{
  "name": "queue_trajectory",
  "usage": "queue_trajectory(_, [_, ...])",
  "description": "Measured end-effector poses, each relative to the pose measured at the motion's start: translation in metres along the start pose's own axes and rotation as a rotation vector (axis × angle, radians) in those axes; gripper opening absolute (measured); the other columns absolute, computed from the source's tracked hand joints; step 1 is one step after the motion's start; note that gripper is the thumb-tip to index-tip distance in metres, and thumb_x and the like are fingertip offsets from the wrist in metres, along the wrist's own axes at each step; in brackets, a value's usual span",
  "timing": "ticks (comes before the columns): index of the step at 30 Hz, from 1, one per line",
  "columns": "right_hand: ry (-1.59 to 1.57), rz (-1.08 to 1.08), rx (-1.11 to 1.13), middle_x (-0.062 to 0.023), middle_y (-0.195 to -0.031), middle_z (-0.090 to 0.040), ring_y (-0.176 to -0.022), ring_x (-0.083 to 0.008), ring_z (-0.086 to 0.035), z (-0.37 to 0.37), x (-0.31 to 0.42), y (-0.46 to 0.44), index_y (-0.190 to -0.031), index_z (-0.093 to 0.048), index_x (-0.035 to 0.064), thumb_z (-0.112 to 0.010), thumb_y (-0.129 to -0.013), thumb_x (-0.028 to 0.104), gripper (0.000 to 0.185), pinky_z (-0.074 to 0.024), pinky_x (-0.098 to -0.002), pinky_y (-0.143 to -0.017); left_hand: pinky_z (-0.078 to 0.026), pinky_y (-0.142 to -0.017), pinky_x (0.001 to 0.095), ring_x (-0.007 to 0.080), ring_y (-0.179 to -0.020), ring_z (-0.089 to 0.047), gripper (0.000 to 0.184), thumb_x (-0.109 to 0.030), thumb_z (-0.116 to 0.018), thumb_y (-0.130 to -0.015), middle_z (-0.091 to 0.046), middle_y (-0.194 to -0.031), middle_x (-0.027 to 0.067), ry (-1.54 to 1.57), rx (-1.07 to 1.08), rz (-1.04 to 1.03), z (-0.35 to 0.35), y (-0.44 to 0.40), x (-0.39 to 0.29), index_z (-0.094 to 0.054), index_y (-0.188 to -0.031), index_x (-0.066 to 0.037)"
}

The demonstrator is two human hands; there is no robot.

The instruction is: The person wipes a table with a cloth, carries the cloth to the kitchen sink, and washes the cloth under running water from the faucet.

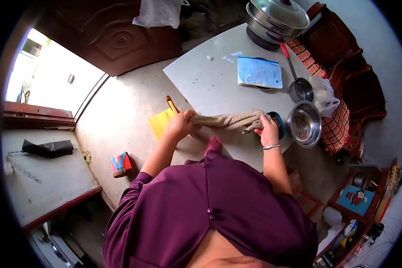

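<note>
A beige, twisted cloth (pixel 228 121) stretches between my two hands, over the near edge of the pale table (pixel 201 91). My left hand (pixel 180 124) is closed around one end of it. At the other end, my right hand (pixel 269 131) grips the bunched part, with a silver bangle on the wrist. Just beyond the right hand, a blue bowl (pixel 281 127) with small contents is partly hidden by that hand. Near it stands a shiny metal basin (pixel 304 124).
On the table are a blue booklet (pixel 259 72), a red-handled saucepan (pixel 301 90), a plastic bag (pixel 326 96) and a lidded steamer pot (pixel 279 20). A yellow stool (pixel 161 123) stands left of the table. A colourful box (pixel 121 164) sits on the floor. Wooden chairs (pixel 339 49) line the right.
</note>
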State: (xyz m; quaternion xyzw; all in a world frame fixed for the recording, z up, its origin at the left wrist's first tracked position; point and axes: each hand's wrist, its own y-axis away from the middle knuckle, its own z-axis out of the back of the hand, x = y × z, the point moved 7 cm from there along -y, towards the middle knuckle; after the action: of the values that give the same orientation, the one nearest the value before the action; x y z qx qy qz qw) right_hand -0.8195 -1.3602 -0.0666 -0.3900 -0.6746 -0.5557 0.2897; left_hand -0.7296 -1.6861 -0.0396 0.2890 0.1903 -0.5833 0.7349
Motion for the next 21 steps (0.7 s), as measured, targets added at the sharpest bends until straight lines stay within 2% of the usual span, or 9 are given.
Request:
queue_trajectory(5, [0.049,-0.063,-0.020,0.0018,-0.087,-0.065,-0.065,-0.0079,-0.059,-0.015,-0.010,-0.063,-0.101,-0.064,0.0070,-0.061,-0.089,0.026,0.023,-0.0474,-0.0212,-0.049,-0.049,-0.083,0.0417,0.0367,-0.095,-0.059,0.034,-0.008,-0.055,-0.076,-0.061,-0.106,0.0181,0.159,-0.198,-0.045,0.020,-0.068,-0.005,-0.059,-0.110,-0.010])
queue_trajectory(8, [0.711,0.042,0.094,-0.0027,-0.077,-0.064,-0.068,-0.0101,-0.059,-0.030,-0.029,-0.117,-0.091,-0.064,0.0021,-0.062,-0.088,0.030,0.028,-0.0474,-0.0259,-0.058,-0.049,-0.082,0.0413,0.0357,-0.095,-0.059,0.034,-0.009,-0.058,-0.075,-0.060,-0.104,0.0165,0.143,-0.147,-0.059,0.001,-0.095,0.008,-0.060,-0.109,-0.011])
queue_trajectory(9, [0.958,0.181,0.163,-0.0083,-0.074,-0.065,-0.068,-0.0161,-0.061,-0.052,-0.030,-0.129,-0.088,-0.065,-0.0006,-0.063,-0.086,0.032,0.033,-0.0484,-0.0320,-0.062,-0.049,-0.081,0.0415,0.0356,-0.094,-0.059,0.034,-0.010,-0.058,-0.075,-0.060,-0.103,0.0163,0.111,-0.089,-0.049,-0.011,-0.100,0.013,-0.061,-0.109,-0.012])
queue_trajectory(10, [0.955,0.365,0.228,-0.0229,-0.074,-0.062,-0.070,-0.0365,-0.062,-0.073,-0.030,-0.133,-0.083,-0.064,-0.0034,-0.065,-0.080,0.033,0.037,-0.0483,-0.0433,-0.066,-0.049,-0.081,0.0421,0.0354,-0.093,-0.059,0.033,-0.011,-0.058,-0.075,-0.060,-0.101,0.0159,0.029,-0.103,-0.065,-0.034,-0.105,0.030,-0.062,-0.108,-0.013])
queue_trajectory(12, [1.375,0.693,0.241,-0.0204,-0.092,-0.064,-0.095,-0.0382,-0.057,-0.104,-0.054,-0.149,-0.083,-0.069,0.0024,-0.064,-0.079,0.036,0.034,-0.0452,-0.0442,-0.085,-0.050,-0.083,0.0427,0.0358,-0.098,-0.059,0.033,-0.013,-0.055,-0.077,-0.059,-0.111,0.0153,0.061,0.009,0.032,-0.069,-0.108,0.051,-0.063,-0.109,-0.015])
queue_trajectory(13, [1.360,0.681,0.288,-0.0188,-0.102,-0.062,-0.108,-0.0404,-0.049,-0.114,-0.072,-0.159,-0.082,-0.070,0.0065,-0.064,-0.079,0.040,0.034,-0.0391,-0.0468,-0.094,-0.047,-0.091,0.0387,0.0328,-0.108,-0.057,0.044,-0.017,-0.061,-0.076,-0.056,-0.120,0.0166,0.086,0.091,0.061,-0.088,-0.110,0.064,-0.057,-0.120,-0.014])
queue_trajectory(15, [1.472,0.834,0.269,-0.0187,-0.102,-0.061,-0.110,-0.0415,-0.046,-0.137,-0.086,-0.163,-0.083,-0.070,0.0088,-0.063,-0.078,0.043,0.035,-0.0345,-0.0523,-0.097,-0.036,-0.105,0.0418,0.0339,-0.127,-0.042,0.059,-0.024,-0.062,-0.078,-0.046,-0.134,0.0186,-0.080,0.083,0.010,-0.110,-0.112,0.071,-0.044,-0.134,-0.014])
queue_trajectory(19, [1.493,0.854,0.263,-0.0151,-0.100,-0.058,-0.114,-0.0404,-0.042,-0.156,-0.105,-0.192,-0.085,-0.069,0.0142,-0.065,-0.074,0.047,0.034,-0.0277,-0.0598,-0.098,-0.013,-0.112,0.0532,0.0322,-0.139,-0.022,0.079,-0.036,-0.064,-0.079,-0.033,-0.145,0.0184,-0.203,0.184,0.087,-0.138,-0.118,0.086,-0.026,-0.144,-0.015])
queue_trajectory(21, [1.494,0.836,0.292,-0.0141,-0.099,-0.057,-0.114,-0.0390,-0.042,-0.168,-0.102,-0.199,-0.085,-0.068,0.0155,-0.066,-0.073,0.047,0.034,-0.0273,-0.0601,-0.098,-0.014,-0.112,0.0541,0.0310,-0.139,-0.023,0.077,-0.034,-0.064,-0.079,-0.033,-0.145,0.0174,-0.252,0.142,0.066,-0.142,-0.121,0.089,-0.027,-0.144,-0.016])
